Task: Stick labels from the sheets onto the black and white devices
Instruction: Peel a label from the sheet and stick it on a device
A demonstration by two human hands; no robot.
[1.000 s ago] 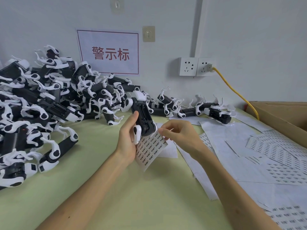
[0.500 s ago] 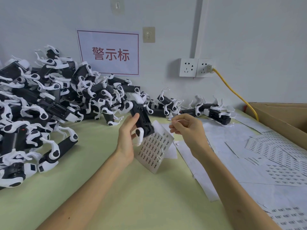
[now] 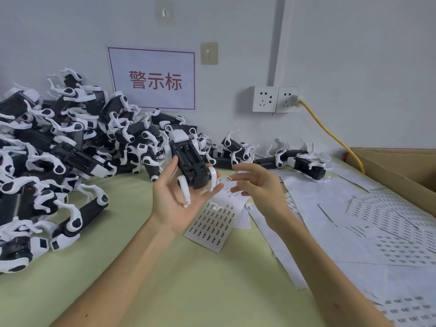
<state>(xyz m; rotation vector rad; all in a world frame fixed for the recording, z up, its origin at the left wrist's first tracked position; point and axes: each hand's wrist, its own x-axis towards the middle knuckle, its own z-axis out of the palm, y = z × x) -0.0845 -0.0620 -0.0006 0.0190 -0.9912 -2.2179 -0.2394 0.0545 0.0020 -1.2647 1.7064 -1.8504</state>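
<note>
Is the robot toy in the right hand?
No, the left hand holds the device; the right hand has only a tiny label at its fingertips.

Just the one view here: a wide-angle cam on the person's head, looking forward and down across the counter (image 3: 118,267) toward the wall (image 3: 354,55) behind it. It's pretty close in, with the left hand (image 3: 175,204) and right hand (image 3: 257,185) mid-frame and both forearms running off the bottom edge.
</note>
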